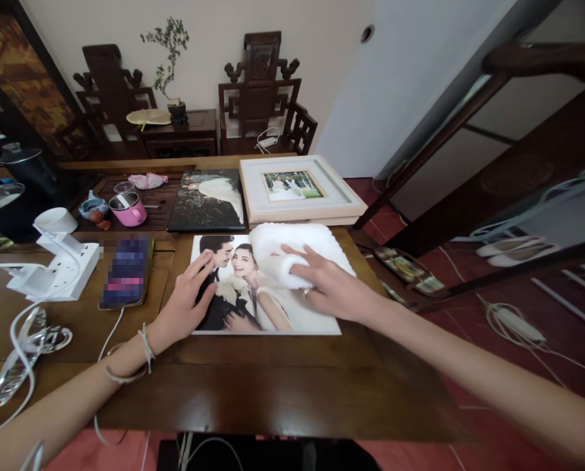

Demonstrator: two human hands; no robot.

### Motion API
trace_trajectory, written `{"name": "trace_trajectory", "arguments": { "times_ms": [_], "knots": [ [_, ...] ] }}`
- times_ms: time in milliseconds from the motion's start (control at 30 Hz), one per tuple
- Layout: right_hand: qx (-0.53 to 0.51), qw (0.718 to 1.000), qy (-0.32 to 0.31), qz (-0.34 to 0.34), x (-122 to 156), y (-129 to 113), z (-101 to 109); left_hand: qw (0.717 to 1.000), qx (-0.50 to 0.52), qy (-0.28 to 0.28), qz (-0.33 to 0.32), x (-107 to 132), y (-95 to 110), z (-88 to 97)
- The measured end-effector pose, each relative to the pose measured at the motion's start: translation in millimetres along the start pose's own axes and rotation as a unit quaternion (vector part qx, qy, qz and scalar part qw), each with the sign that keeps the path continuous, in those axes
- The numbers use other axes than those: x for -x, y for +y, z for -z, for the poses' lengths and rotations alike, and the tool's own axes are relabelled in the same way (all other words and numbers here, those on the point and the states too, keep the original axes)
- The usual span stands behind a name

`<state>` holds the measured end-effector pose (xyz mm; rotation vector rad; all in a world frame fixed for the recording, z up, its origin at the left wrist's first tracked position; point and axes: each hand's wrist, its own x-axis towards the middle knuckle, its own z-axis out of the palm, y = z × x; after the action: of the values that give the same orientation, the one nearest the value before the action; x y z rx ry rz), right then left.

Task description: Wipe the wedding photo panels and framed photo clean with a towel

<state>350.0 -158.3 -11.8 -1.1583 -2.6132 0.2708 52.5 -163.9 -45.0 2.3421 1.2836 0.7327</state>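
Note:
A flat wedding photo panel lies on the brown wooden table in front of me. My left hand rests on its left side, fingers stretched out over the dark suit in the picture. A fluffy white cloth covers the panel's upper right part and reaches past its edge. With my right hand I grip a bunched fold of this cloth, pressed to the photo's surface. The index finger points out along the cloth, and a ring shows on one finger.
Behind the panel lie a dark photo panel and a light-framed picture. At left are a phone, a white power strip, a clear hair claw, a pink cup and a loose cable.

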Motion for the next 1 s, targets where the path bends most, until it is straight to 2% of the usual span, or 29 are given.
{"name": "trace_trajectory", "arguments": {
  "times_ms": [133,267,367,467,633,733,833,1000],
  "knots": [
    [0.014,0.999,0.029,0.013,22,-21,-9,1.0,0.0,0.008,-0.007,0,-1,-1.0],
    [0.001,0.994,0.083,0.073,66,-60,-22,1.0,-0.003,0.011,-0.007,0,0,-1.6],
    [-0.011,0.988,0.1,0.116,83,-73,-27,1.0,-0.005,0.009,-0.003,0,0,-1.4],
    [-0.018,0.989,0.09,0.117,74,-62,-25,1.0,-0.006,0.003,0.002,0,1,-1.1],
    [-0.004,0.998,0.038,0.052,28,-17,-13,1.0,-0.004,0.001,0.003,0,1,-1.2],
    [0.009,0.999,0.033,0.02,11,-5,-11,1.0,0.0,0.009,-0.003,0,0,-1.0],
    [0.02,0.998,0.052,0.015,17,-19,-16,1.0,0.001,0.016,-0.011,0,0,-0.9],
    [-0.011,0.993,0.08,0.087,58,-76,-27,1.0,-0.007,0.011,-0.001,0,-1,-2.3]
  ]
}}
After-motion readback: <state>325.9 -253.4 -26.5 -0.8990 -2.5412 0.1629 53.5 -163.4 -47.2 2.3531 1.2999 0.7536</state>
